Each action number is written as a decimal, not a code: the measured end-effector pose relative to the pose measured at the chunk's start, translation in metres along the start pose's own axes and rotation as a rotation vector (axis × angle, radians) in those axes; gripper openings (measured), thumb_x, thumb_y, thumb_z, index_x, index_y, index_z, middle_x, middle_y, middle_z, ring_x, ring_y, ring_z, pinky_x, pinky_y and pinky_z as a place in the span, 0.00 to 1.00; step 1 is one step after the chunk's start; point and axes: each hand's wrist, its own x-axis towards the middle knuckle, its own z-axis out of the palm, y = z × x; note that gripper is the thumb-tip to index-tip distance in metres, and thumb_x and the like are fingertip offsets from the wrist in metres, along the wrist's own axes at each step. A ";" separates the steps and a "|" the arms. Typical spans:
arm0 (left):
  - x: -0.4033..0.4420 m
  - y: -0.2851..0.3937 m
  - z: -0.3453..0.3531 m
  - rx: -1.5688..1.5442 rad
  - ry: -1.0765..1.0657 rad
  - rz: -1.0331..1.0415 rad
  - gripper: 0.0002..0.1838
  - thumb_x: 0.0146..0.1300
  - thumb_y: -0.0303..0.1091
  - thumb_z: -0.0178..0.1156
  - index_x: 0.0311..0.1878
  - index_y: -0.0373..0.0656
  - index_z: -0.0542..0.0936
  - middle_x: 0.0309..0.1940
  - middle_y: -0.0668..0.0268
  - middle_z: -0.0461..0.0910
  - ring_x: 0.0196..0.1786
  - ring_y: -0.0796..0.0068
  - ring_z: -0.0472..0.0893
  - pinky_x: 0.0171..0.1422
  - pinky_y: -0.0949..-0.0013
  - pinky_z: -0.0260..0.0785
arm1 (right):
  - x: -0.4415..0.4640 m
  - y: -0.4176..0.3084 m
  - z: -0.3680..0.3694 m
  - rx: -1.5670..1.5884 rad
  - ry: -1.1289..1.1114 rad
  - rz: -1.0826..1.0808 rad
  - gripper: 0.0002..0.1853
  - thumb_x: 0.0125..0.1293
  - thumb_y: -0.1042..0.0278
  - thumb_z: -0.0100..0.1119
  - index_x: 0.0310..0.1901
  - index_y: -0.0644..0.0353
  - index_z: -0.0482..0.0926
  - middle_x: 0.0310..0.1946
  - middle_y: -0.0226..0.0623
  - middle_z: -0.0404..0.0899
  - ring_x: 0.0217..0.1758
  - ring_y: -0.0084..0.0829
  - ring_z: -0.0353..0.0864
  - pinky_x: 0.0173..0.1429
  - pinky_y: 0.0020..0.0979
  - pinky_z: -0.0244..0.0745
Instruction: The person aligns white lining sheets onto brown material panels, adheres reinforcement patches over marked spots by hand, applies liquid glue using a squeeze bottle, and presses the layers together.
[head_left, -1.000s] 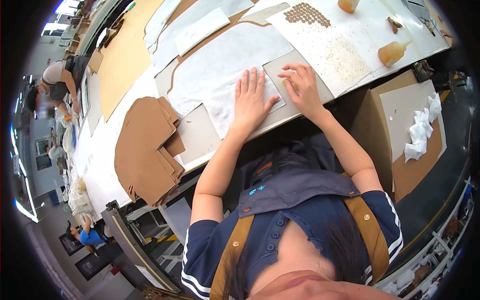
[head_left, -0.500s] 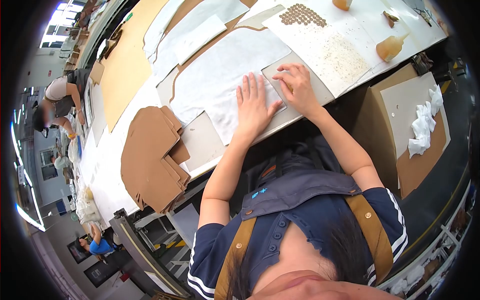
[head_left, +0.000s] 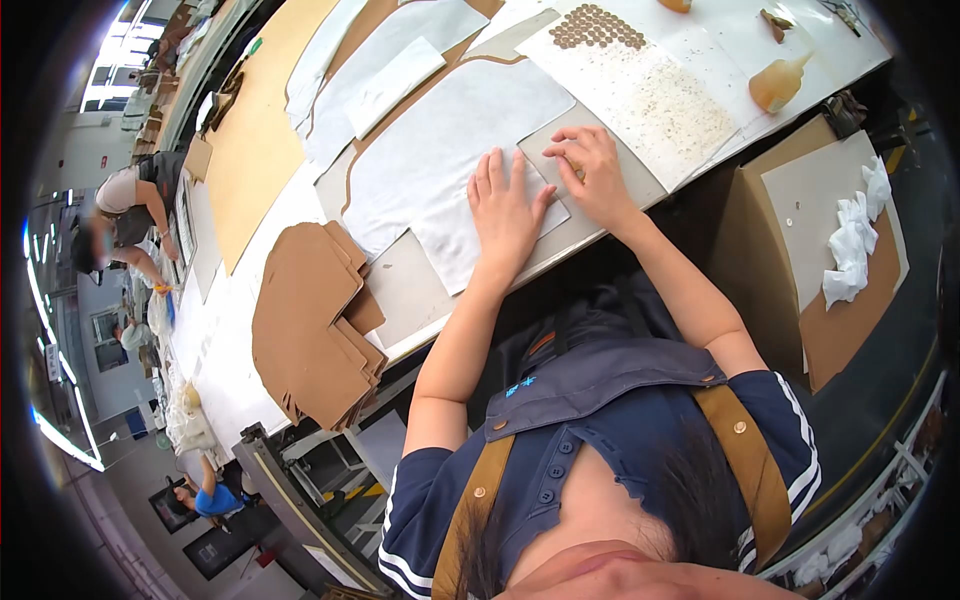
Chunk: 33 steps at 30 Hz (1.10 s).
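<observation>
At the far left, a person [head_left: 138, 205] in a light top bends over things near the edge of a long white surface [head_left: 232, 365], and lower down another person in blue [head_left: 213, 498] has an arm raised. Next comes a broad tan sheet [head_left: 262, 150], then a stack of brown pieces [head_left: 305, 330], fanned unevenly, its lower part reaching past the near edge of the surface. Beside it a grey board [head_left: 405, 290] lies flat, partly covered by a large white piece [head_left: 440, 165] with a thin brown margin showing along its left side; a smaller white rectangle [head_left: 395, 88] lies beyond. The left hand [head_left: 507, 212] rests palm down on the near right part of the large white piece, fingers extended and slightly apart. Just beyond that piece's right edge, the right hand [head_left: 592, 175] has its fingers curled toward the thumb, pinching a small yellowish thing [head_left: 578, 173], mostly hidden. Behind it, small brown discs [head_left: 598, 28] sit in close rows on a speckled white sheet [head_left: 680, 112]. Farther right are an open cardboard box [head_left: 750, 245] below the surface, an amber bottle [head_left: 775, 88] lying near the edge, and crumpled white material [head_left: 850, 255] over a brown sheet [head_left: 845, 335].
</observation>
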 end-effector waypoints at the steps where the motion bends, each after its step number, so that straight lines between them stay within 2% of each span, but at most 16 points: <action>1: 0.000 0.000 -0.001 0.007 -0.015 -0.006 0.36 0.70 0.55 0.62 0.73 0.39 0.71 0.74 0.47 0.64 0.77 0.46 0.61 0.80 0.45 0.51 | 0.000 0.001 0.000 0.002 0.000 0.002 0.08 0.64 0.76 0.62 0.42 0.56 0.88 0.49 0.36 0.83 0.58 0.40 0.75 0.66 0.44 0.66; 6: 0.000 0.006 -0.005 0.044 -0.151 -0.063 0.41 0.71 0.59 0.59 0.77 0.39 0.66 0.78 0.43 0.58 0.81 0.43 0.55 0.83 0.42 0.45 | 0.000 0.001 0.001 0.004 0.007 -0.002 0.08 0.64 0.76 0.62 0.43 0.56 0.88 0.49 0.35 0.83 0.58 0.40 0.75 0.65 0.43 0.66; 12: -0.006 0.007 0.007 -0.031 -0.173 -0.056 0.52 0.72 0.65 0.54 0.80 0.26 0.54 0.82 0.38 0.48 0.86 0.42 0.42 0.86 0.40 0.34 | 0.000 0.003 0.001 0.045 0.026 0.006 0.09 0.64 0.76 0.61 0.43 0.56 0.88 0.48 0.35 0.84 0.57 0.40 0.75 0.65 0.43 0.67; 21: -0.025 0.046 -0.003 -0.051 -0.266 0.038 0.54 0.71 0.65 0.55 0.79 0.23 0.52 0.82 0.37 0.47 0.86 0.43 0.45 0.86 0.43 0.37 | 0.001 0.006 -0.003 0.143 0.072 0.094 0.09 0.68 0.78 0.58 0.45 0.57 0.87 0.48 0.34 0.85 0.57 0.37 0.76 0.64 0.36 0.71; 22: -0.031 0.049 -0.005 -0.146 -0.306 0.043 0.51 0.76 0.62 0.51 0.81 0.24 0.50 0.83 0.39 0.45 0.87 0.45 0.42 0.88 0.48 0.34 | 0.001 0.007 -0.003 0.153 0.075 0.100 0.09 0.68 0.78 0.58 0.45 0.57 0.87 0.48 0.35 0.86 0.57 0.36 0.77 0.64 0.36 0.71; 25: -0.038 0.044 -0.020 -0.911 -0.395 -0.050 0.45 0.80 0.57 0.46 0.82 0.28 0.47 0.84 0.41 0.43 0.88 0.48 0.39 0.89 0.54 0.31 | 0.003 0.007 -0.002 0.206 0.111 0.115 0.08 0.67 0.77 0.59 0.43 0.58 0.87 0.46 0.35 0.86 0.55 0.40 0.78 0.63 0.39 0.71; 26: -0.036 0.035 -0.031 -1.123 -0.420 -0.152 0.42 0.83 0.53 0.42 0.83 0.31 0.44 0.85 0.43 0.41 0.88 0.52 0.39 0.89 0.57 0.30 | 0.003 0.006 -0.003 0.205 0.109 0.123 0.08 0.67 0.77 0.59 0.43 0.58 0.87 0.46 0.35 0.86 0.55 0.40 0.78 0.63 0.38 0.72; 27: -0.034 0.019 -0.029 -1.017 -0.349 -0.181 0.42 0.82 0.54 0.43 0.83 0.31 0.45 0.85 0.43 0.40 0.88 0.52 0.41 0.89 0.58 0.33 | 0.004 0.005 -0.005 0.207 0.104 0.130 0.08 0.67 0.78 0.59 0.43 0.58 0.87 0.46 0.35 0.87 0.54 0.40 0.78 0.63 0.38 0.72; 29: -0.027 -0.017 -0.019 -0.532 -0.086 -0.095 0.44 0.79 0.50 0.51 0.83 0.30 0.45 0.84 0.41 0.43 0.87 0.45 0.40 0.88 0.49 0.33 | 0.004 0.003 -0.004 0.212 0.090 0.134 0.09 0.67 0.78 0.59 0.43 0.58 0.87 0.46 0.36 0.87 0.54 0.40 0.79 0.63 0.38 0.72; 33: -0.028 -0.057 -0.014 -0.059 -0.067 -0.249 0.48 0.76 0.60 0.52 0.82 0.30 0.50 0.84 0.41 0.45 0.86 0.40 0.40 0.86 0.40 0.33 | 0.004 0.005 -0.003 0.218 0.069 0.144 0.10 0.68 0.79 0.58 0.44 0.58 0.87 0.47 0.36 0.87 0.55 0.39 0.79 0.63 0.37 0.72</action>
